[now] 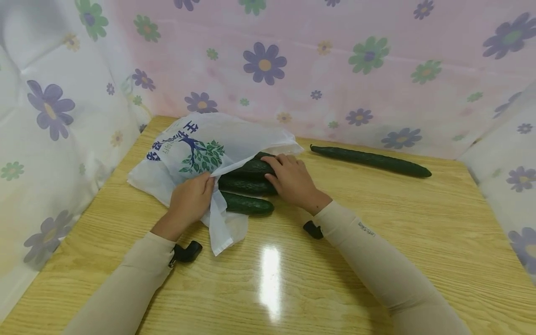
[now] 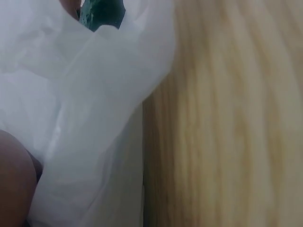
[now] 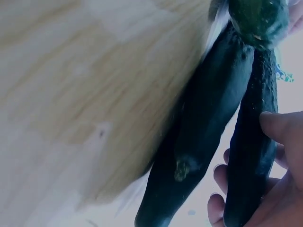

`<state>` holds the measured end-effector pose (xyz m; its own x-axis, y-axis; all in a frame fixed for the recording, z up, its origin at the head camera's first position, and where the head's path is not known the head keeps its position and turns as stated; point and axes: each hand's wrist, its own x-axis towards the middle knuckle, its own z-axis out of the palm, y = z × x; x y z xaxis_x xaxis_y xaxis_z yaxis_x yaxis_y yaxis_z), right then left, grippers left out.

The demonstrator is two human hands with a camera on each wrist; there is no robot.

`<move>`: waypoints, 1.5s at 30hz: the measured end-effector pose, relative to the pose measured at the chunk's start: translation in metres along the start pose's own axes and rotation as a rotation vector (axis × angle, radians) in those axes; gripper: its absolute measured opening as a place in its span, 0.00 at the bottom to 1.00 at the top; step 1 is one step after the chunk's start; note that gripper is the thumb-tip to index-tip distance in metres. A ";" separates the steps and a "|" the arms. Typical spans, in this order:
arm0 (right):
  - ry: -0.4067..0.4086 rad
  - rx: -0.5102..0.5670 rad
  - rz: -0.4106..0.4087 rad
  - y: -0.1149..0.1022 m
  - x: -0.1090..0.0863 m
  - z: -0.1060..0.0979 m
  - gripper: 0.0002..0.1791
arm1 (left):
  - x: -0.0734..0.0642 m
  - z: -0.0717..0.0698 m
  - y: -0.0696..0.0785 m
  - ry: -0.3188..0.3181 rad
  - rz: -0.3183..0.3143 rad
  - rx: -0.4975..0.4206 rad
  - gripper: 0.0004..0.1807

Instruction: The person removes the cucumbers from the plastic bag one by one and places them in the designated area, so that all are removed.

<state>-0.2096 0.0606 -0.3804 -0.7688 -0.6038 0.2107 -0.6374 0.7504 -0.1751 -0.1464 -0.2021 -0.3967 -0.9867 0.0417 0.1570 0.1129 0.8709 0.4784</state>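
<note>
Your left hand [image 1: 190, 197] pinches the edge of a white bag [image 1: 201, 151] on a wood-grain table [image 1: 398, 223], while your right hand [image 1: 293, 179] clasps a dark green cucumber [image 3: 251, 142] at the bag's mouth. From the head camera, the back of your right hand hides most of that grip; the right wrist camera shows it, your thumb on one side of the cucumber and your fingertips curled round the other. That close view also shows the stem end of a neighboring cucumber [image 3: 208, 104], which lies over another, and a blunt cucumber end [image 3: 258, 21] at the top of the frame.

Only the head camera takes in the bag's blue lettering and green-leaved tree [image 1: 203, 153], the lowest cucumber [image 1: 249, 204] jutting from the opening, and a lone cucumber [image 1: 372, 160] well apart to your right, near the floral curtain [image 1: 301, 93]. Your left wrist camera sees mainly white folds, bare tabletop and part of your left hand, with a sliver of green [image 2: 102, 13] at the top; your pinch on the bag reads clearly only from above.
</note>
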 end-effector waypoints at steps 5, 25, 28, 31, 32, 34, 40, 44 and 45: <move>0.005 0.074 0.051 0.009 -0.011 -0.009 0.27 | 0.000 0.001 0.000 0.002 0.004 0.001 0.16; 0.013 0.122 0.128 0.039 -0.063 -0.040 0.28 | -0.001 0.000 -0.002 -0.002 0.006 -0.002 0.16; 0.033 0.126 0.128 0.044 -0.071 -0.043 0.28 | -0.001 0.001 -0.002 -0.002 0.006 -0.009 0.16; 0.044 0.129 0.125 0.050 -0.078 -0.045 0.28 | 0.000 0.002 -0.002 -0.003 0.004 -0.014 0.16; 0.044 0.130 0.125 0.052 -0.080 -0.045 0.28 | 0.001 0.002 -0.002 -0.004 0.004 -0.016 0.16; 0.043 0.131 0.126 0.056 -0.084 -0.047 0.28 | 0.001 0.002 -0.001 -0.005 0.007 -0.015 0.16; 0.063 0.142 0.137 0.069 -0.094 -0.055 0.28 | 0.001 0.002 0.000 -0.003 0.003 -0.008 0.16; 0.076 0.162 0.154 0.077 -0.100 -0.058 0.28 | 0.001 0.001 -0.001 -0.014 -0.007 -0.006 0.16; 0.079 0.164 0.160 0.079 -0.102 -0.058 0.28 | 0.001 0.001 -0.001 -0.017 -0.009 -0.005 0.16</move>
<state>-0.1785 0.1973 -0.3597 -0.8583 -0.4530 0.2412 -0.5127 0.7771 -0.3649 -0.1480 -0.2024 -0.3980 -0.9895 0.0420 0.1381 0.1045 0.8688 0.4841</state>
